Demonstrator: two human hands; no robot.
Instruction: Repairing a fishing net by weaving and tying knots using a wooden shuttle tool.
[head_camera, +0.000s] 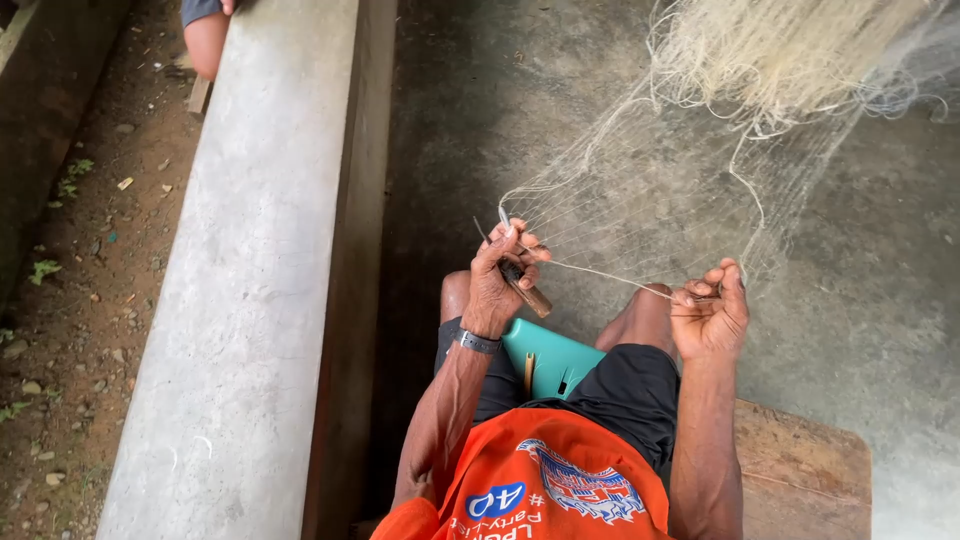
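Note:
My left hand (503, 275) is closed around a small wooden-handled tool (520, 283) and pinches strands of a pale fishing net (700, 160). My right hand (712, 308) grips a taut net line that runs across to the left hand. The net fans upward to a bunched pile (780, 50) at the top right. A watch sits on my left wrist (477, 342). I sit with bare knees below the hands, in black shorts and an orange shirt.
A teal plastic seat (545, 355) shows between my legs. A wooden board (800, 470) lies at the right. A long concrete ledge (250, 280) runs along the left, with dirt ground beyond. Another person's knee (205, 40) shows at the top left.

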